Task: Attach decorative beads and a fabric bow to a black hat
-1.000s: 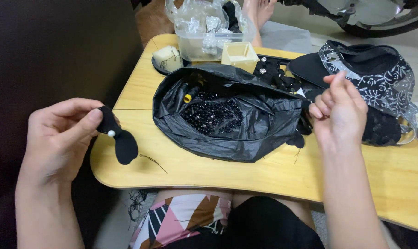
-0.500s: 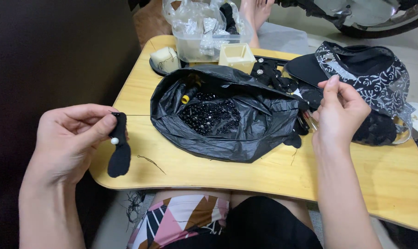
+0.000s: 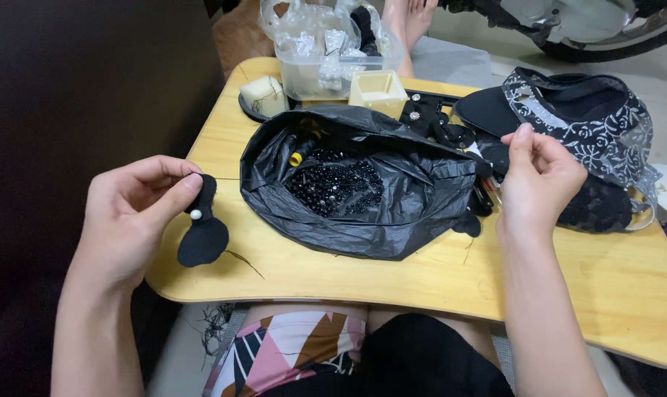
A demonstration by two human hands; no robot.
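Note:
My left hand [image 3: 131, 213] pinches a black felt piece [image 3: 202, 234] with a small white pearl bead [image 3: 195, 215] on it, just off the left edge of the wooden lap table [image 3: 436, 283]. A thin dark thread runs from the felt toward my right hand [image 3: 536, 180], whose thumb and fingers are pinched together over the right rim of a black plastic bag [image 3: 363, 187]. The bag lies open in the middle of the table and holds many black beads [image 3: 333, 187]. Whatever the right fingers pinch is too small to make out.
A clear plastic tub [image 3: 326, 62] of shiny bits and a small cream box [image 3: 377, 90] stand at the far edge. Black fabric with white floral lace [image 3: 591, 125] is piled at the right. Small black flower pieces [image 3: 433, 121] lie behind the bag. My legs sit under the table.
My left hand turned the felt piece and brought it closer in. My right hand drew the thread out to the right and rose slightly, fingers still pinched.

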